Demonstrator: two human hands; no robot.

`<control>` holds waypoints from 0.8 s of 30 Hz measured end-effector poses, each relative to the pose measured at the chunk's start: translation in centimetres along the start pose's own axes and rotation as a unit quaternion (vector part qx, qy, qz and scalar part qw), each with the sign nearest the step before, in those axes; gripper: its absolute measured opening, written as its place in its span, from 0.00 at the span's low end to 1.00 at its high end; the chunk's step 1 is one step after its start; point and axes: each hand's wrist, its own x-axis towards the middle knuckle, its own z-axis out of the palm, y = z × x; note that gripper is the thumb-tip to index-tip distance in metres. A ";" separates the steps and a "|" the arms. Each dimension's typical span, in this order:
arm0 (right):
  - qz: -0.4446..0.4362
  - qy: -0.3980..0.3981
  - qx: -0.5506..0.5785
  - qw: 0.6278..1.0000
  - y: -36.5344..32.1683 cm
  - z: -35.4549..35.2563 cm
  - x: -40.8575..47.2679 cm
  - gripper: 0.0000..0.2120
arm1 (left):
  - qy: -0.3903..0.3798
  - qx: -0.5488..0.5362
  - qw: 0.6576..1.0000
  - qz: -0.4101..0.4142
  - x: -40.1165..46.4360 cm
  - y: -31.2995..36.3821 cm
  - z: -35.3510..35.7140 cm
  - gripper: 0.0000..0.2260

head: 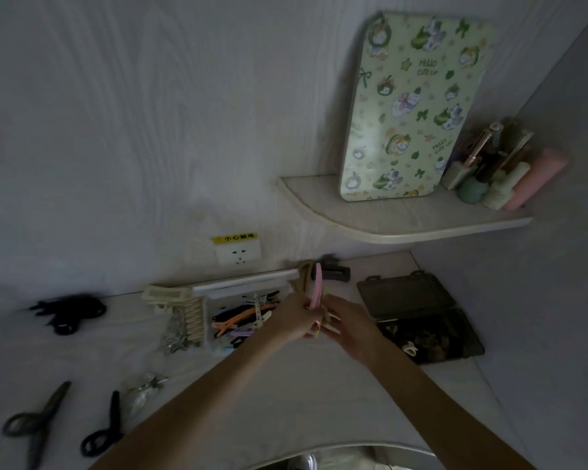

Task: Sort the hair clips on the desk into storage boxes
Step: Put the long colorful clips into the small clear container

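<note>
Both hands meet above the counter (286, 385); the left hand (294, 320) fingers curl round a pink clip (316, 290), the right hand (348, 325) seemingly pinching it too; clear box (214, 293) and dark box (418, 300) partly filled; silver clips (175, 337) remain loose.

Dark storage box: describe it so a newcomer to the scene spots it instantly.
Start at the green cartoon-print board standing on the corner shelf. On the desk below it, right of both hands, lies the dark storage box, opened flat with its lid toward the wall. The clear box left of the hands holds colourful clips; this one is near-black.
</note>
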 end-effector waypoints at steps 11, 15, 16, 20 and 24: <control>0.027 0.206 0.155 0.966 5.7 3.6 -2.0 0.09 | 0.152 0.424 0.882 0.138 -5.6 -8.4 -8.6 0.13; -0.006 0.160 -0.008 0.987 5.9 6.3 -2.7 0.08 | 0.153 0.362 0.903 0.174 -5.3 -10.1 -9.1 0.20; -0.040 0.144 -0.082 0.985 5.6 7.2 -2.6 0.06 | 0.162 0.353 0.902 0.190 -5.4 -10.6 -9.2 0.21; -0.212 0.071 -0.450 0.865 5.1 9.3 -1.6 0.13 | 0.245 0.261 0.917 0.175 -7.2 -12.7 -11.4 0.11; -0.234 0.124 -0.528 0.806 4.8 8.4 -1.7 0.15 | 0.248 0.245 0.930 0.114 -7.6 -14.1 -13.8 0.06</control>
